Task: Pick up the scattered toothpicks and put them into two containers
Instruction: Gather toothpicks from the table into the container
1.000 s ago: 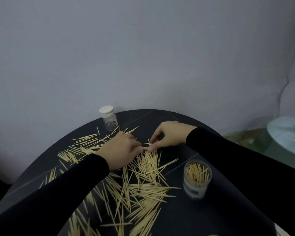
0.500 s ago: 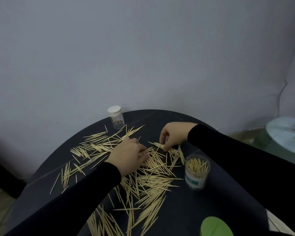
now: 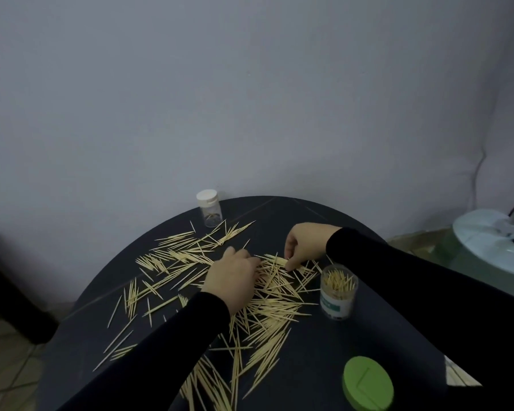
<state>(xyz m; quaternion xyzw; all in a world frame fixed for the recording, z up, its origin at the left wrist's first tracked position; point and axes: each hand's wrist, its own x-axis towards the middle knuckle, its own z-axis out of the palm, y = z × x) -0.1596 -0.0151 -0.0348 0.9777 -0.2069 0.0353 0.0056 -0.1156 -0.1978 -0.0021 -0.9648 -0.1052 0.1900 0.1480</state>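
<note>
Both hands [image 3: 304,243] gathering toothpicks [image 3: 275,264] (mid-table).

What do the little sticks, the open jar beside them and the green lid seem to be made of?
The sticks look like pale, matte wood or bamboo: thin, straw-coloured, pointed. The open jar seems clear plastic, since the sticks inside show through its wall, though glass is possible. The green lid looks like smooth, opaque moulded plastic.
</note>
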